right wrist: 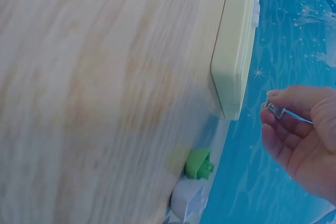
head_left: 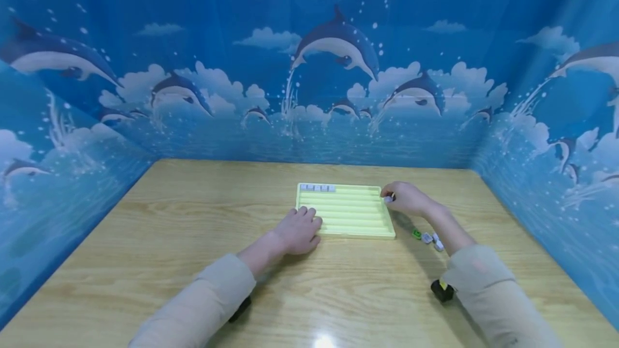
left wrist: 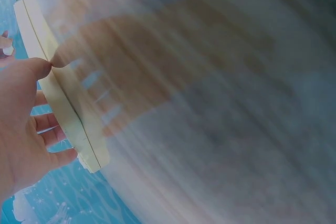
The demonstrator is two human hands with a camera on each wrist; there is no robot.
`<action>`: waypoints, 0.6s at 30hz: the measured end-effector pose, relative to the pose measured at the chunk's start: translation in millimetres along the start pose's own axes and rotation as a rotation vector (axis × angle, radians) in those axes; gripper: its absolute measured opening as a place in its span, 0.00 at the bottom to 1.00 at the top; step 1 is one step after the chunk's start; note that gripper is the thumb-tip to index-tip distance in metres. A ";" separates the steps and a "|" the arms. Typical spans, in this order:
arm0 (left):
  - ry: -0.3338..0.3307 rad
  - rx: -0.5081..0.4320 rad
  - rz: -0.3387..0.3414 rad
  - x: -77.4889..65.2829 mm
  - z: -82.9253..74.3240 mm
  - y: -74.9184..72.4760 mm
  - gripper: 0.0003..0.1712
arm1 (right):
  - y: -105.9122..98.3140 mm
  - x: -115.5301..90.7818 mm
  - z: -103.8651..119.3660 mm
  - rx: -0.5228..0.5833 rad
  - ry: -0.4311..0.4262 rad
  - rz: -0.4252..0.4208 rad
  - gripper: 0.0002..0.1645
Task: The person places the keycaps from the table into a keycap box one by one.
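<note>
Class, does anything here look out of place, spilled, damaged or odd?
Nothing looks spilled or damaged. Only the green piece stands out mildly, lying on the table to the right of the yellow tray: its colour differs from the pale pieces beside it.

No text, label, brand, number or sign can be read

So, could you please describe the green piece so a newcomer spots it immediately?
On the wooden table, find the yellow tray. Beside its near right corner lie small pale pieces and the green piece, nearest the tray and the only green one there.
</note>
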State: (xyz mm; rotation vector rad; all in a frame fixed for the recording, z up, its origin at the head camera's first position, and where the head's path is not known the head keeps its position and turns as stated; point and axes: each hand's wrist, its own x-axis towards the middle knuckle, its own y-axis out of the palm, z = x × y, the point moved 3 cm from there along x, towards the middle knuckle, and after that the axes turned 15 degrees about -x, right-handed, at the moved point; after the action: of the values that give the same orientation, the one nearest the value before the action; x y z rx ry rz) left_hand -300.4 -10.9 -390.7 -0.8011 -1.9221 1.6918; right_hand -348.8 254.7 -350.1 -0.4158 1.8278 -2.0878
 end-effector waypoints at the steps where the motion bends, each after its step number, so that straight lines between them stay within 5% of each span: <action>1: 0.000 0.001 0.001 0.0 0.1 -0.1 0.21 | -0.2 1.1 1.4 0.003 -0.002 -0.001 0.14; 18: 0.009 0.017 -0.015 4.5 3.4 2.9 0.22 | 1.3 22.0 31.7 0.028 -0.101 -0.033 0.13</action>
State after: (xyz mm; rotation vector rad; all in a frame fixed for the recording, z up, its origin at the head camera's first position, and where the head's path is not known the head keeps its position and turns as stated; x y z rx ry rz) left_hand -305.6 -10.0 -394.2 -0.7851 -1.9002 1.6911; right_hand -354.9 216.7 -347.2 -0.5370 1.7435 -2.0725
